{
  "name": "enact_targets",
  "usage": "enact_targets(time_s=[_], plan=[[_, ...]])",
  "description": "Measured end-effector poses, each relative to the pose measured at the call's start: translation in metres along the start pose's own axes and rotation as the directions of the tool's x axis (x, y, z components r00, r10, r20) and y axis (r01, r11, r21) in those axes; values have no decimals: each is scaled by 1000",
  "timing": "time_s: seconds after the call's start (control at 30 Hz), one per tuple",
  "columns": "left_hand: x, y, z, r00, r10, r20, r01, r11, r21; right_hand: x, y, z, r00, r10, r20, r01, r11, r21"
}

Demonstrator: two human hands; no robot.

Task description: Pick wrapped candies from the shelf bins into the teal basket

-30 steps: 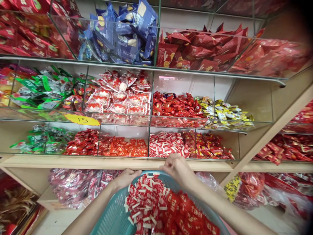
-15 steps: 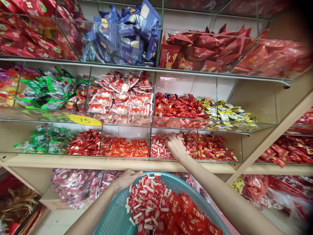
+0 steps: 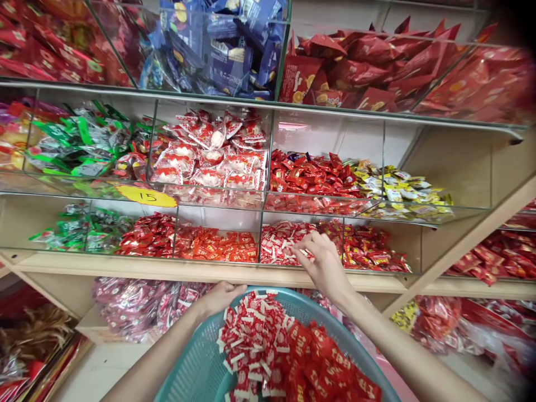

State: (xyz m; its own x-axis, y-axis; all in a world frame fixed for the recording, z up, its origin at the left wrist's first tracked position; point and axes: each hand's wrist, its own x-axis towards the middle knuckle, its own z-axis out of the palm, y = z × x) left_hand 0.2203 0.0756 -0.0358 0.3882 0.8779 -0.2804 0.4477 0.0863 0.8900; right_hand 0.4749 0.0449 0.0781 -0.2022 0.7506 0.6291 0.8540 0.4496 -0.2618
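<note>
My left hand [image 3: 220, 298] is closed over the far rim of a teal plastic basket [image 3: 192, 363]. Inside the basket, small red-and-white wrapped candies [image 3: 255, 329] lie on the left and red candies with gold lettering [image 3: 322, 363] on the right. My right hand [image 3: 322, 262] hovers at the front of a lower-shelf bin of matching red-and-white candies [image 3: 276, 240]. Its fingers are bent but apart, pointing left, and no candy shows clearly between them.
Clear dividers split the shelves into candy bins. Orange-red candies [image 3: 226, 245] lie left of my right hand, red-and-yellow ones [image 3: 372, 248] to its right. A wooden shelf edge [image 3: 167, 268] runs above the basket. A yellow price tag [image 3: 146, 195] hangs on the middle shelf; bagged goods [image 3: 134, 307] sit below.
My right hand has drawn back out of the red-and-white candy bin, toward me and slightly right. The left hand keeps its hold on the basket rim. The view has shifted slightly.
</note>
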Motion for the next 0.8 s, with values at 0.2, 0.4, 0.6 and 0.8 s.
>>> enact_targets(time_s=[0.2, 0.4, 0.6, 0.8], plan=[[-1, 1, 1, 1000, -10, 7, 10, 1000, -9, -57, -37, 21, 937, 107, 332, -236, 895, 378], [-5, 9, 1, 1000, -17, 0, 17, 999, -42, -81, -39, 42, 878, 151, 454, -334, 872, 358], [-3, 4, 1, 998, -64, 26, 66, 995, -69, -91, -34, 43, 851, 211, 482, -372, 889, 268], [-2, 1, 0, 998, -58, -3, 57, 998, -26, -92, -37, 46, 840, 233, 490, -370, 906, 204]])
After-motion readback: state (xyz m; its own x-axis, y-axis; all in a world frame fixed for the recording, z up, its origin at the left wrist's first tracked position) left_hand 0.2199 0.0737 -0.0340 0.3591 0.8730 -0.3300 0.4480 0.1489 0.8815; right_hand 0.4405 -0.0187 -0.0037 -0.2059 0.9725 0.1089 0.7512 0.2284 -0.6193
